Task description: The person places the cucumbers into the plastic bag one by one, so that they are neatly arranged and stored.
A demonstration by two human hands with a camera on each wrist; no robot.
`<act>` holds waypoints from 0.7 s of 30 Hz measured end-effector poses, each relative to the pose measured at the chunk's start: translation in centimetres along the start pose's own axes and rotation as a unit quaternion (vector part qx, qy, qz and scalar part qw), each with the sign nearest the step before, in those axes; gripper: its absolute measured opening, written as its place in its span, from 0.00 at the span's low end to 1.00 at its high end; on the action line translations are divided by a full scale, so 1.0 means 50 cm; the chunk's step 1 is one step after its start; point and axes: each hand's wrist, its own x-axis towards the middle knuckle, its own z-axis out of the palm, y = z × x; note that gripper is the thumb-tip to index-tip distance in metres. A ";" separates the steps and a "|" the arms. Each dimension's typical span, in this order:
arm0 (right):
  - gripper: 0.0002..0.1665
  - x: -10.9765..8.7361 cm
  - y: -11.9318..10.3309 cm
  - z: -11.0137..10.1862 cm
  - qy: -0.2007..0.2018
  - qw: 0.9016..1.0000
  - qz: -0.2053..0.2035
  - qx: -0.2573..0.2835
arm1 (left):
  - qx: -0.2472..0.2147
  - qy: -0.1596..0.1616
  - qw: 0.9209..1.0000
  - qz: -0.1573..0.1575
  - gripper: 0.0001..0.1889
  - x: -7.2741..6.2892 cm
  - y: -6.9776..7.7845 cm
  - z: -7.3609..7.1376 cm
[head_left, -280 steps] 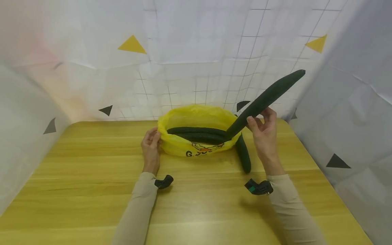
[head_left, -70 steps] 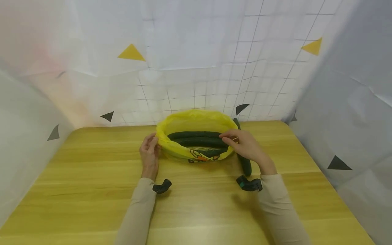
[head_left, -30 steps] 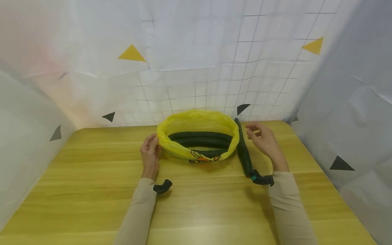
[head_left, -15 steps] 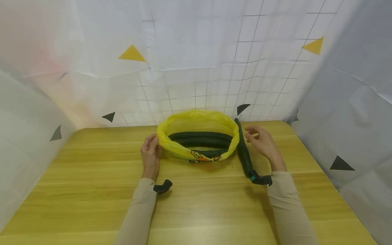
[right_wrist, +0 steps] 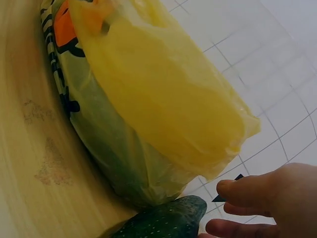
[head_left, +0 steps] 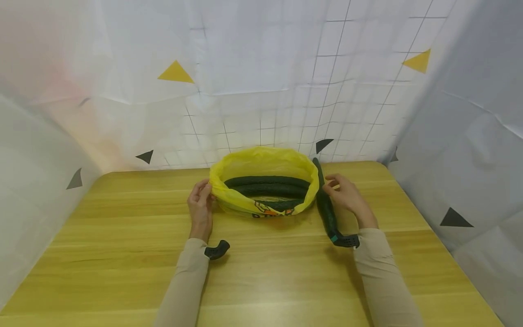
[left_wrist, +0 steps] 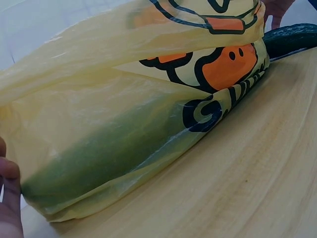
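A yellow plastic bag (head_left: 261, 154) with printed pictures lies on its side on the table, its mouth facing up toward me. Inside it, dark green cucumbers (head_left: 267, 188) lie lengthwise, and one shows through the thin plastic (left_wrist: 114, 144) in the left wrist view. My left hand (head_left: 199, 206) pinches the bag's left rim between thumb and fingers. Outside, along the bag's right side, lies another cucumber (head_left: 325, 206), pointing front to back. My right hand (head_left: 347, 197) is just right of it, fingers loosely bent and apart, the thumb tip close to its skin; whether they touch is unclear.
The wooden table (head_left: 269, 281) extends to both sides and toward me. Behind stands a white gridded sheet (head_left: 261, 100) close to the bag, with sheets at left and right too. A black wrist camera (head_left: 345, 239) overlaps the loose cucumber's near end in view.
A cucumber held earlier in my right hand now lies in the bag. The right hand moved out to the right, then down and left toward the loose cucumber. My left hand stayed on the rim.
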 end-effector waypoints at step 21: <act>0.34 0.009 0.022 0.022 -0.015 0.999 0.025 -0.018 | 0.005 0.002 1.000 -0.005 0.15 0.000 0.002 0.001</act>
